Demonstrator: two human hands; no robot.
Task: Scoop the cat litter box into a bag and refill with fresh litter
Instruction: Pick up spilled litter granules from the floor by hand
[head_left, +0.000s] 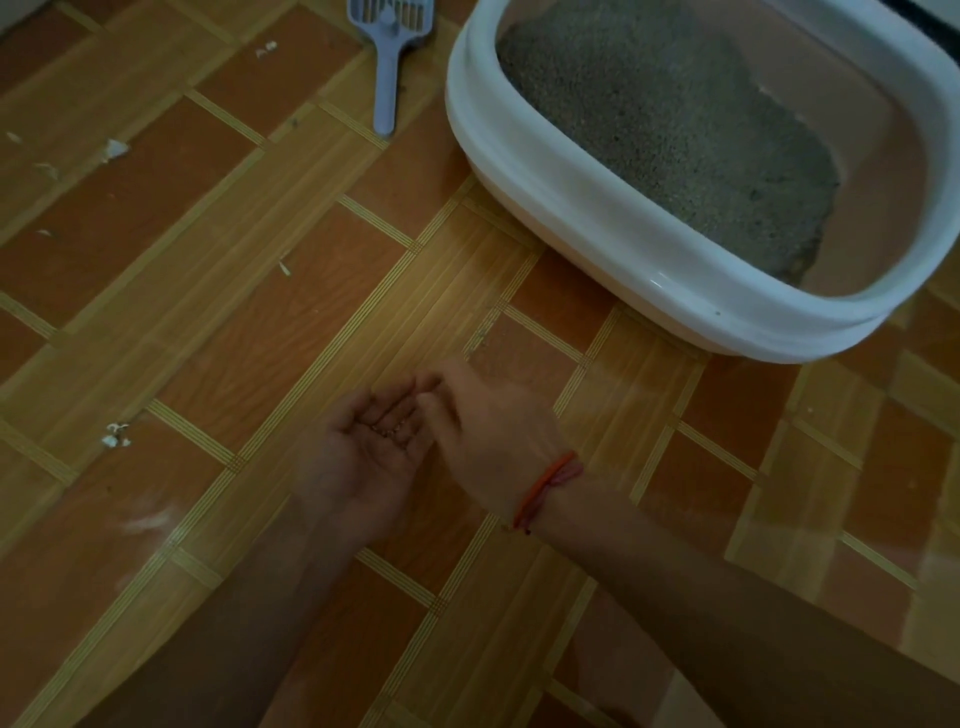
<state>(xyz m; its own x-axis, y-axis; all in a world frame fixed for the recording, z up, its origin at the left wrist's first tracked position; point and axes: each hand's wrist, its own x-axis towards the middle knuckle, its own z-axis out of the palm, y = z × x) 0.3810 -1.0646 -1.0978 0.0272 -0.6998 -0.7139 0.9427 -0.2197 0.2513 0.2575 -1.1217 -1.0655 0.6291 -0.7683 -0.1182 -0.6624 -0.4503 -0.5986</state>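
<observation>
A white-rimmed litter box (566, 202) stands on the floor at the upper right, with grey litter (670, 119) heaped toward its left side and bare pink bottom at the right. A pale blue slotted scoop (387, 57) lies on the floor left of the box. My left hand (371, 447) is cupped palm up over the floor, holding a few litter grains. My right hand (478, 421), with an orange string on the wrist, is blurred, its fingertips at the left palm's edge.
The floor (208, 291) is patterned in orange and tan wood-look tiles. Small white scraps (115, 149) lie scattered at the left, more white scraps (115, 435) lower down, and a whitish smear (148, 519) sits by my left forearm.
</observation>
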